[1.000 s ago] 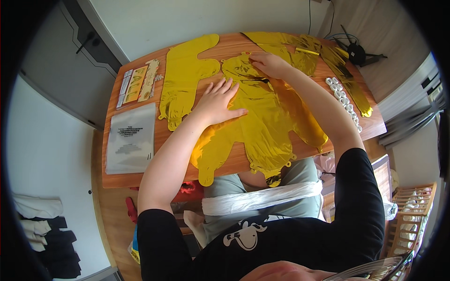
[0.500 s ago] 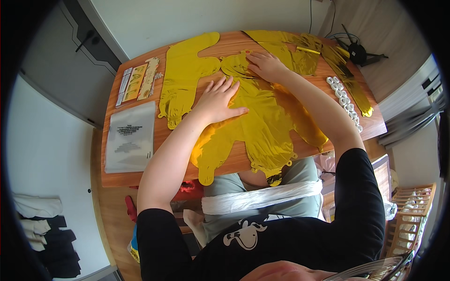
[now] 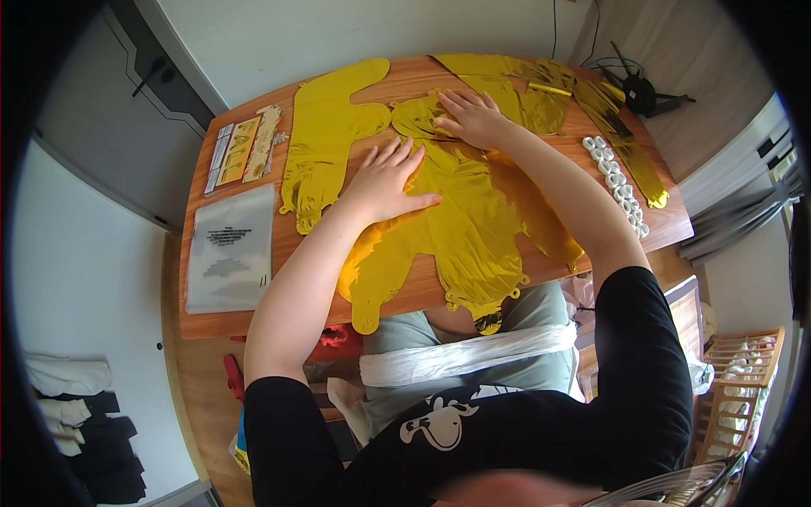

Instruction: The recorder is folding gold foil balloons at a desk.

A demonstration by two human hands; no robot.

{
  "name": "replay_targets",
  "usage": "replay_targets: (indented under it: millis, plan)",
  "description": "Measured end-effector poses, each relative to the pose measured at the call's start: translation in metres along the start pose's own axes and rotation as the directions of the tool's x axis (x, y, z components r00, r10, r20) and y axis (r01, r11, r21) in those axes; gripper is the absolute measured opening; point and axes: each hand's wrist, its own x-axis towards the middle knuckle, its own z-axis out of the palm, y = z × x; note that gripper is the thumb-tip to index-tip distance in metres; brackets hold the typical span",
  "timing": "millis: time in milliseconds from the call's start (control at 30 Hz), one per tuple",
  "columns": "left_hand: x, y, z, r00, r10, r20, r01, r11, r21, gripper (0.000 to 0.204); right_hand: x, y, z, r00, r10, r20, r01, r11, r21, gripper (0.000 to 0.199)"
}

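Observation:
Flat gold foil balloons lie on the wooden table, and the middle foil balloon [image 3: 460, 211] spreads from under my hands to the near edge, its lower tabs hanging past it. My left hand [image 3: 393, 186] rests on its left side with fingers spread and the palm down. Farther off, my right hand [image 3: 475, 118] lies flat on its upper part, fingers apart. Neither hand grips anything. Another gold foil balloon [image 3: 325, 135] lies left of my hands. More gold foil [image 3: 515, 97] covers the far right, with a crinkled strip [image 3: 625, 135] running toward the right edge.
On the left of the wooden table [image 3: 224, 325] lie a clear plastic bag [image 3: 230, 253] and a printed card packet [image 3: 236, 152]. Rolls of white ribbon [image 3: 617, 186] line the right side. A black router [image 3: 639, 93] stands at the far right corner. White cloth [image 3: 465, 355] lies across my lap.
Both hands stay on the foil, my right hand's fingers shifting slightly. The whole scene sits a little farther left in the picture.

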Motion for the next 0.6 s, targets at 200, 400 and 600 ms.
replay_targets:
  millis: [200, 400, 600]
  plan:
    - [0.006, 0.007, -0.001, 1.000, 0.010, 0.003, -0.010, 1.000, -0.002, 0.107, -0.003, 0.029, -0.012, 0.995, 0.103, 0.008, -0.097, 0.903, 0.419, 0.083]
    - [0.004, 0.001, 0.001, 0.999, 0.012, 0.040, -0.011, 1.000, -0.015, 0.111, -0.084, 0.057, -0.042, 0.983, 0.168, 0.072, -0.180, 0.958, 0.223, 0.069]
    - [0.002, 0.001, -0.001, 0.999, 0.010, 0.034, -0.008, 0.999, -0.045, 0.110, -0.270, 0.014, -0.059, 0.778, 0.621, -0.095, -0.599, 0.779, 0.185, 0.051]
